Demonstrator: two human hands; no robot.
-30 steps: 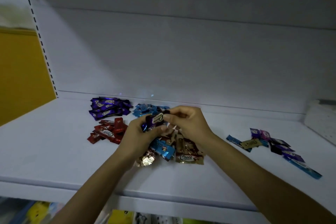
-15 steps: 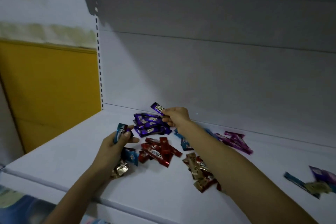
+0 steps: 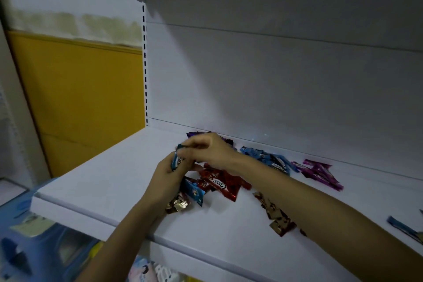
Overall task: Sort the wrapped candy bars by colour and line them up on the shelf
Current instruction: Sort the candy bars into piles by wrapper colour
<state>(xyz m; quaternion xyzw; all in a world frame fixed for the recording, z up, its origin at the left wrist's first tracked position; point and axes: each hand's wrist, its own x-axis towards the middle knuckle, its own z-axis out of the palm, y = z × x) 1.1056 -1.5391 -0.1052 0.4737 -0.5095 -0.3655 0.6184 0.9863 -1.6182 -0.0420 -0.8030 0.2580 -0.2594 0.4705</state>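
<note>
Yellow wall (image 3: 80, 98) left of a dim white back panel (image 3: 286, 80).

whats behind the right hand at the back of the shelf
Purple candy bars peek out behind the right hand; most of that pile is covered, so its count cannot be told.

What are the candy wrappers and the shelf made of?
The blue wrapper in the left hand and the red wrappers look like thin glossy plastic film: they glint and crinkle. The gold wrappers look like creased metallic foil. The shelf looks like smooth matte white painted metal, perhaps coated board.
</note>
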